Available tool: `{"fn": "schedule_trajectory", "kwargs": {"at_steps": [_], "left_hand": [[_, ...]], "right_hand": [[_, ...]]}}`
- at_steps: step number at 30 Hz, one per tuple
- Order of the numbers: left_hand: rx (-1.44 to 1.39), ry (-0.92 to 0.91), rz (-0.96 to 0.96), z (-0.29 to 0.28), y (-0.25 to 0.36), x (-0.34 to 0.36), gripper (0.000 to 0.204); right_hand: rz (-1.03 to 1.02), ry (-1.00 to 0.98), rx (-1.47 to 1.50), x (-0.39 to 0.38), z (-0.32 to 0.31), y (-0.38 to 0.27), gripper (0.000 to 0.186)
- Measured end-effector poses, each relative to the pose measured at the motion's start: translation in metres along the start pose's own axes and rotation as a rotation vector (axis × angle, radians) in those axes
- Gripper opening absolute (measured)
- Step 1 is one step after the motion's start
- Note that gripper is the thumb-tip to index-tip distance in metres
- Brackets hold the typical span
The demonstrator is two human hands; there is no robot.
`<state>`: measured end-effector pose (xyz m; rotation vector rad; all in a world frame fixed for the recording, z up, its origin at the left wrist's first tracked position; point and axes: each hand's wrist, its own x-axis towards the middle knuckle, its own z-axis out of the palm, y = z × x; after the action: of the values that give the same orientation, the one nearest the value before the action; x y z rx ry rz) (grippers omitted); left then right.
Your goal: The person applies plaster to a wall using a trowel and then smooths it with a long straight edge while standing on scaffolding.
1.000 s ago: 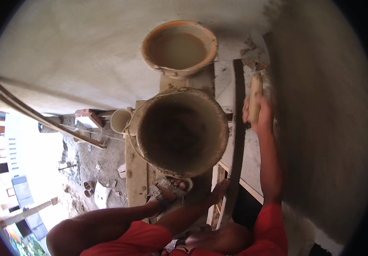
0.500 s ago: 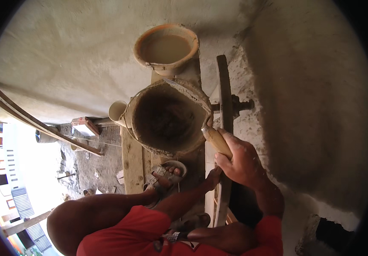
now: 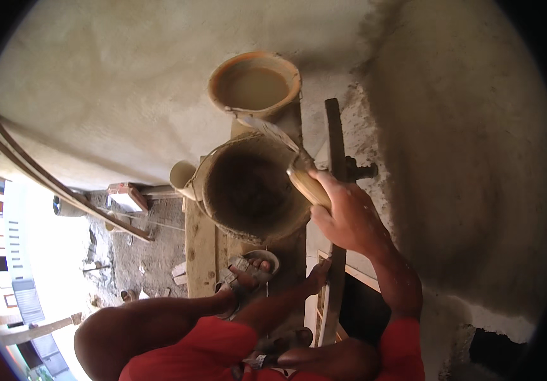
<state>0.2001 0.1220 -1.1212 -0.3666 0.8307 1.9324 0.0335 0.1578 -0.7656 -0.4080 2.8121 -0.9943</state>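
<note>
Head view — trowel [image 3: 299,177] gripped in right hand [image 3: 351,216].

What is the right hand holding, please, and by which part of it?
The right hand holds a trowel by its wooden handle.

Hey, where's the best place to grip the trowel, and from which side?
Take the trowel by its wooden handle, probably best from the right, as the right hand holds it: the handle slants toward the picture's lower right and is rounded enough to wrap fingers around, while the thin blade points away, up and left, near the far rim of the bucket.
</note>
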Motion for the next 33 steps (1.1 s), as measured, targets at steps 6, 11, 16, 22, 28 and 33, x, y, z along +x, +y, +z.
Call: {"fn": "schedule_trajectory", "kwargs": {"at_steps": [6, 11, 16, 22, 28, 33], "left_hand": [[-0.080, -0.061, 0.061, -0.001, -0.009, 0.004, 0.053], [-0.047, -0.005, -0.031, 0.012, -0.006, 0.000, 0.051], [-0.061, 0.077, -0.043, -0.001, -0.011, 0.009, 0.048], [0.241, 0.185, -0.022, 0.008, 0.000, 0.005, 0.042], [0.378, 0.221, 0.077, 0.003, -0.019, 0.025, 0.042], [0.560, 0.289, 0.216, -0.014, -0.023, 0.037, 0.040]], "right_hand": [[0.128, 0.005, 0.595, 0.120, 0.017, 0.017, 0.022], [0.274, 0.025, 1.037, 0.141, -0.013, 0.009, 0.038], [0.190, -0.055, 0.860, 0.002, 0.021, 0.050, 0.054], [1.141, 0.541, 1.032, -0.302, 0.178, 0.120, 0.029], [1.997, 1.096, 0.644, -0.574, 0.374, 0.060, 0.035], [2.156, 1.570, 1.136, -0.576, 0.462, -0.021, 0.038]]}}
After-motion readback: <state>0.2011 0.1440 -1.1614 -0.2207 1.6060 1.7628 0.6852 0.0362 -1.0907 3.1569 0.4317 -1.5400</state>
